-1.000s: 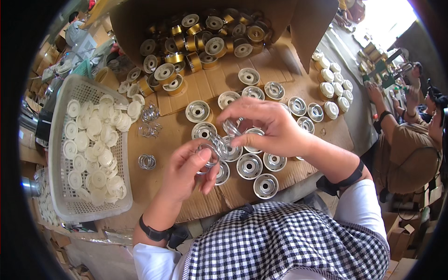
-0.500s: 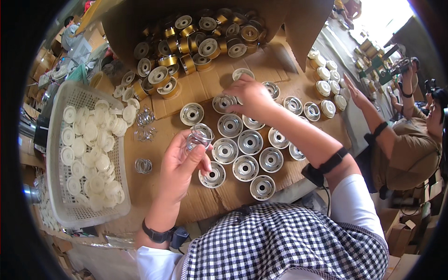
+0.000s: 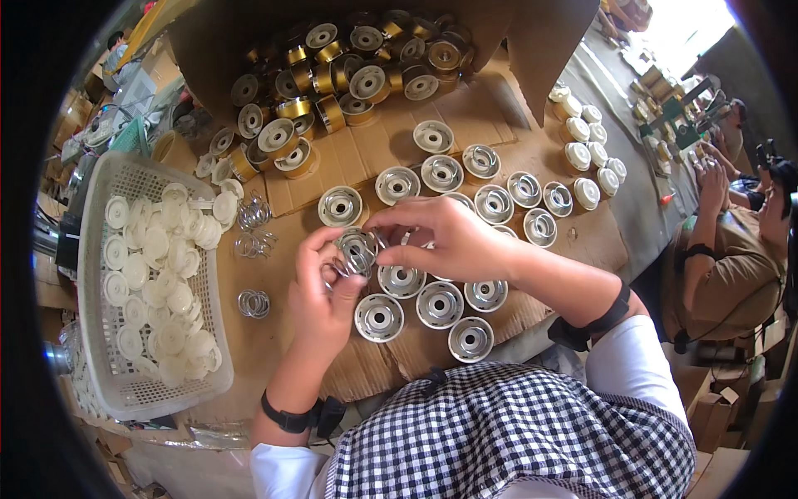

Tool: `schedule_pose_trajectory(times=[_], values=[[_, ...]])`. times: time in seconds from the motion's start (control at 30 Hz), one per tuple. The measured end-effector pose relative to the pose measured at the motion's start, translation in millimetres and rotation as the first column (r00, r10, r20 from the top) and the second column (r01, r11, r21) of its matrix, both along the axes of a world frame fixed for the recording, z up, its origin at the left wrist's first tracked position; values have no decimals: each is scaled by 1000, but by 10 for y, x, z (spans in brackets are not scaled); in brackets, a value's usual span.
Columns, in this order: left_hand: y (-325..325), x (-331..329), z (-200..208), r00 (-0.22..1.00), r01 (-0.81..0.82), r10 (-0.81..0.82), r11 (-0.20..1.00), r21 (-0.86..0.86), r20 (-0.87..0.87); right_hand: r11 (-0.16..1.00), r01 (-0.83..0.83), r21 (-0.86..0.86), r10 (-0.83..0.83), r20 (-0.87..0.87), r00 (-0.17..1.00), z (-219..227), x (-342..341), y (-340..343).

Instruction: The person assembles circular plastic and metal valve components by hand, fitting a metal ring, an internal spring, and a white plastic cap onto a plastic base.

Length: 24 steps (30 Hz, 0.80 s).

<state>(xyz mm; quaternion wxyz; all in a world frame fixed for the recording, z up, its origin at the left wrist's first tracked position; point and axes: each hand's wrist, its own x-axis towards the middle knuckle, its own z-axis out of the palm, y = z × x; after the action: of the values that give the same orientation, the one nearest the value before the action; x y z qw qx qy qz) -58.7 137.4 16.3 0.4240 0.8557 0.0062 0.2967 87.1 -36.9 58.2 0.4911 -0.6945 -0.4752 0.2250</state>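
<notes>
My left hand (image 3: 322, 291) holds a small bunch of coiled wire springs (image 3: 359, 252) between thumb and fingers, above the cardboard. My right hand (image 3: 449, 237) reaches in from the right, its thumb and fingertips pinching at the edge of the same springs. Around and beneath my hands stand several round metal cups (image 3: 380, 318) with white rims and a hole in the middle. Some farther ones, such as a cup (image 3: 441, 173) beyond my right hand, have a wire coil inside. My right hand and forearm hide part of the group.
Loose springs (image 3: 254, 303) lie left of my hands, beside a white plastic basket (image 3: 93, 291) of translucent caps (image 3: 170, 337). A heap of gold-sided cups (image 3: 366, 83) fills a cardboard box at the back. White-capped pieces (image 3: 587, 194) stand far right, near a co-worker (image 3: 719, 266).
My right hand has come back from the farther cups to the springs in my left hand. The co-worker's outstretched arm has drawn away toward the green machine.
</notes>
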Motion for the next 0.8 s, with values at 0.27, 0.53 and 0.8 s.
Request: schedule_pose_trajectory(times=[0.27,0.53,0.8], values=[[41,-177,197,844,-78,-509,197,-977,-170,897,438,-63,-234,772,591,-366,1384,-196],[286,-370,49,919,-250,192,959,-132,-346,827,423,-372,-65,682,728,-611,1947,-7],[414,-591,-343,770,-232,454,853,467,-448,815,401,-419,-3,689,725,-501,1876,127]])
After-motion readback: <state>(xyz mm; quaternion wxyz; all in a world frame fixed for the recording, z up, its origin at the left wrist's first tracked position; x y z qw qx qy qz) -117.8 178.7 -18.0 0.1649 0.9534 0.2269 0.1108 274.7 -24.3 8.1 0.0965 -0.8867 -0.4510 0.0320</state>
